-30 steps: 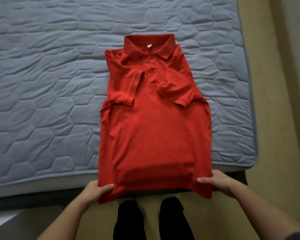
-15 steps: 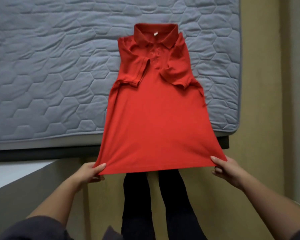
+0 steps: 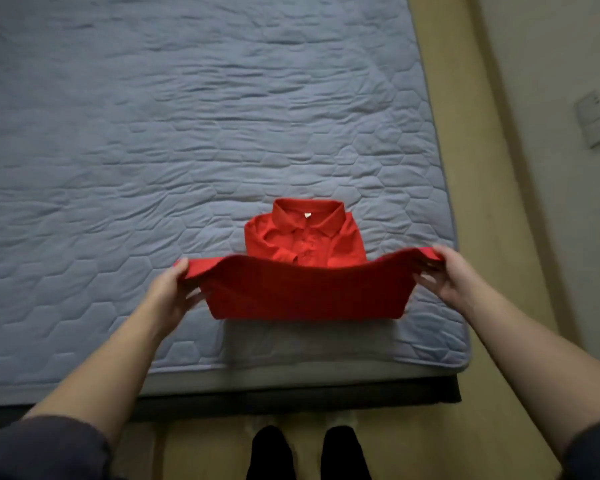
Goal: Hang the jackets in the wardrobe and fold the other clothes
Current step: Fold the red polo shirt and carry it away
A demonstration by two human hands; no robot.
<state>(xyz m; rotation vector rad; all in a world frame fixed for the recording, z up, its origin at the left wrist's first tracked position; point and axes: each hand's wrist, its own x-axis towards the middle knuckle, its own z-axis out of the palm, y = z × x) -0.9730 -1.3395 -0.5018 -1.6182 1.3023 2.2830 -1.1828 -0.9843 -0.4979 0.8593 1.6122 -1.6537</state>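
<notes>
Both hands, left (image 3: 174, 289) and right (image 3: 444, 275), pinch the hem corners of the shirt (image 3: 305, 292); it looks light and limp, best held there.

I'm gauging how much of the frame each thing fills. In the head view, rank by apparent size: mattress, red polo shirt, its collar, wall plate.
1. mattress
2. red polo shirt
3. collar and wall plate look about alike; the plate is blurred, so I won't rank them.

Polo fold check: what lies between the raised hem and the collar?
Head view: only the polo itself, its placket and folded-in sleeves, lies between hem and collar.
</notes>
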